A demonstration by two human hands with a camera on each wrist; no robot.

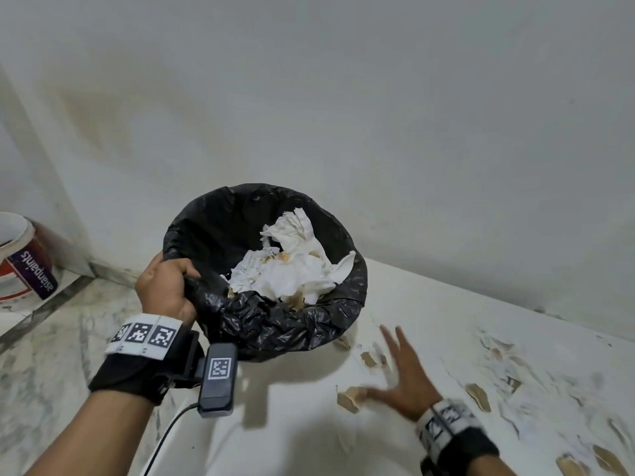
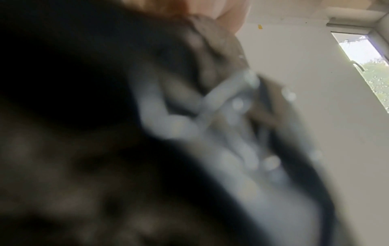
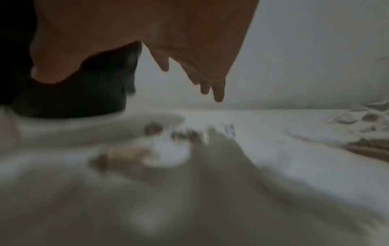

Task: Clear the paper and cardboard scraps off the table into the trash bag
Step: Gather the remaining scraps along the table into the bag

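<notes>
A black trash bag (image 1: pixel 275 324) lines a bin at the table's left edge, with crumpled white paper (image 1: pixel 292 266) inside. My left hand (image 1: pixel 165 286) grips the bag's near rim. My right hand (image 1: pixel 398 376) hovers low over the white table (image 1: pixel 292 424), fingers straight and spread, holding nothing. Brown cardboard scraps (image 1: pixel 350 398) lie beside its thumb, smaller ones (image 1: pixel 369 359) near the bag. In the right wrist view the fingertips (image 3: pixel 219 94) hang above blurred scraps (image 3: pixel 130 154), with the black bag (image 3: pixel 84 99) at left. The left wrist view is filled with blurred black bag plastic (image 2: pixel 63 83).
More torn paper and cardboard scraps (image 1: pixel 481 396) litter the table's right side. A paint bucket (image 1: pixel 24 259) stands on the marble floor at far left. A white wall (image 1: pixel 378 115) runs behind the table. A cable (image 1: pixel 165 438) hangs from the left wrist camera.
</notes>
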